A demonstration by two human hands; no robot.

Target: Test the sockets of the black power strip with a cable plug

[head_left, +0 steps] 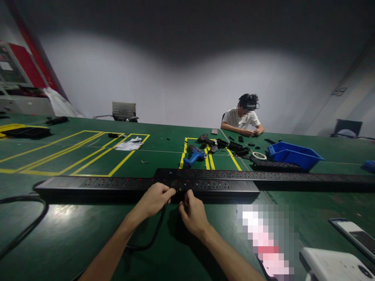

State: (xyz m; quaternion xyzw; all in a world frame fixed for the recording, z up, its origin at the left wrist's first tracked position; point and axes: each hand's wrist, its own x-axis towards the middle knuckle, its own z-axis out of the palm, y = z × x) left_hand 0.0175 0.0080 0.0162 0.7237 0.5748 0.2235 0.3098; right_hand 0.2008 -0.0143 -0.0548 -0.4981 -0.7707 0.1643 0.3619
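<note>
A long black power strip [111, 187] with rows of sockets lies across the green table, and a second black strip [293, 179] lies behind it to the right. At the near strip's middle, my left hand [158, 199] pinches something dark and small that I cannot make out, with a black cable [156, 230] hanging below it. My right hand [193, 212] is just to the right, its fingers curled at the strip's front edge. Whether it holds anything is hidden.
Beyond the strips lie a blue power drill [195, 155], a blue bin [294, 156], a roll of tape [259, 155] and white gloves [129, 144]. Across the table sits a person [242, 119]. A phone [354, 234] and a white device [334, 265] lie at the near right.
</note>
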